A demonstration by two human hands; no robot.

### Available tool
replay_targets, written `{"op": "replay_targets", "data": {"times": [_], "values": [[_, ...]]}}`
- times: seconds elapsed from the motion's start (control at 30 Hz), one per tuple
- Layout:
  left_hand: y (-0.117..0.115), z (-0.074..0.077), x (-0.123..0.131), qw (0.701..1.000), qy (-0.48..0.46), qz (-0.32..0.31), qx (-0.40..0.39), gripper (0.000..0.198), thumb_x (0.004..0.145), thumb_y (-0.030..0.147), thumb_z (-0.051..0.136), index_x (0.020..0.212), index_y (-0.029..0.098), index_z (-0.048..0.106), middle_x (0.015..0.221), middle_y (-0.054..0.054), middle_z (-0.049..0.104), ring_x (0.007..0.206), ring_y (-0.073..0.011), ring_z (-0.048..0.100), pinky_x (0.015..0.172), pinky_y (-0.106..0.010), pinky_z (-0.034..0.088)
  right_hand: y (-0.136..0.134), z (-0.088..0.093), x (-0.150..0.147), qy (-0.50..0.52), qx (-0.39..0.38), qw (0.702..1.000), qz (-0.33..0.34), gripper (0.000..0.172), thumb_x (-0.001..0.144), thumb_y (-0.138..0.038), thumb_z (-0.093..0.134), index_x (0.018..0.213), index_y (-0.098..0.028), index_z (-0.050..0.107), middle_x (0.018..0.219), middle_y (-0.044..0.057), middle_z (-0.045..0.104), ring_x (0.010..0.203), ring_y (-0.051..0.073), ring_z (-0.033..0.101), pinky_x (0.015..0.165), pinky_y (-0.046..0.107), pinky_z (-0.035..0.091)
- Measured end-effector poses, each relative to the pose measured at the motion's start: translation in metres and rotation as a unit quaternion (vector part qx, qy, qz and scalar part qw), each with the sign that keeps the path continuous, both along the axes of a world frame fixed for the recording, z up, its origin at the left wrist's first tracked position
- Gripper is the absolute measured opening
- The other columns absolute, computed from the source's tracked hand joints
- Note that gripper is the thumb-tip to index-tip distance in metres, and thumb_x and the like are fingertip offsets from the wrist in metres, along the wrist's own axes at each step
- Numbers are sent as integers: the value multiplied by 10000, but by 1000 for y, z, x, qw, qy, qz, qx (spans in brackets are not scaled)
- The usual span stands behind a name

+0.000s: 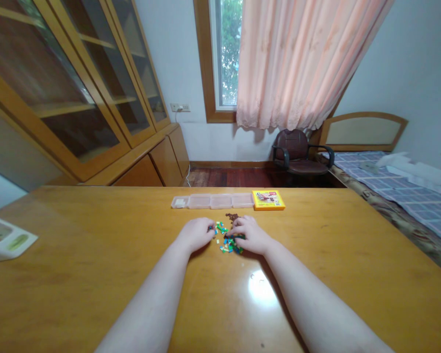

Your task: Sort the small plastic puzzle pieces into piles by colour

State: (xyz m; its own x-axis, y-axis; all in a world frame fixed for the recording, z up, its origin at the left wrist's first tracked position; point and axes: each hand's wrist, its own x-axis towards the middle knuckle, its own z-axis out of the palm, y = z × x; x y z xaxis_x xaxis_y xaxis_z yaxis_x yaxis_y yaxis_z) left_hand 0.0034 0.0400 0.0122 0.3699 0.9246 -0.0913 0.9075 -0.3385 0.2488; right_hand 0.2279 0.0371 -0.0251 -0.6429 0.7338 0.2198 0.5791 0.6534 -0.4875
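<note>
A loose pile of small building bricks (226,245), green, blue, white and yellow, lies on the table between my hands. Behind it sits a little heap of brown bricks (232,216). My left hand (197,232) rests at the left edge of the pile, fingers curled in toward the thumb. Something small and dark shows at those fingertips, too small to name. Over the right side of the pile is my right hand (252,235), its fingers apart and touching the bricks. It partly covers some of them.
Beyond the bricks stands a row of clear plastic trays (199,201), with a yellow box (269,200) at its right end. A white plastic object (7,240) is at the table's left edge. Past the wooden table (132,294) are a chair (297,152) and a bed (400,181).
</note>
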Motion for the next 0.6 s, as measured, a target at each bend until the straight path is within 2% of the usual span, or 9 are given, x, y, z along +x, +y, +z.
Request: {"op": "replay_targets", "data": {"times": [0.13, 0.33, 0.47, 0.6], "values": [[-5, 6, -2, 999, 47, 20, 2, 245, 768, 327, 467, 679, 214, 666, 716, -61, 687, 672, -200, 616, 592, -266, 401, -2, 0, 0, -14, 7, 1000, 1, 278, 776, -229, 609, 1031, -297, 698, 1020, 29, 570, 965, 197, 462, 896, 354, 299], [-13, 8, 4, 998, 55, 9, -10, 244, 756, 326, 483, 687, 224, 693, 721, -67, 697, 687, -218, 638, 599, -273, 426, 1, -2, 2, -25, 39, 997, -58, 217, 841, -236, 546, 996, -245, 698, 948, 41, 583, 911, 189, 459, 867, 345, 305], [-11, 5, 3, 999, 28, -9, -43, 247, 740, 295, 502, 837, 282, 728, 871, -37, 729, 807, -216, 657, 711, -278, 457, 6, -6, 3, -29, 53, 993, -102, 201, 878, -246, 506, 937, -213, 696, 890, 50, 587, 892, 190, 465, 850, 340, 310], [-9, 0, 4, 997, -1, -45, -58, 367, 743, 268, 503, 1059, 329, 680, 1076, -1, 697, 964, -217, 637, 834, -294, 456, 8, -11, 3, -22, 53, 989, -139, 215, 878, -201, 477, 948, -206, 680, 896, 50, 595, 907, 190, 473, 849, 332, 315]]}}
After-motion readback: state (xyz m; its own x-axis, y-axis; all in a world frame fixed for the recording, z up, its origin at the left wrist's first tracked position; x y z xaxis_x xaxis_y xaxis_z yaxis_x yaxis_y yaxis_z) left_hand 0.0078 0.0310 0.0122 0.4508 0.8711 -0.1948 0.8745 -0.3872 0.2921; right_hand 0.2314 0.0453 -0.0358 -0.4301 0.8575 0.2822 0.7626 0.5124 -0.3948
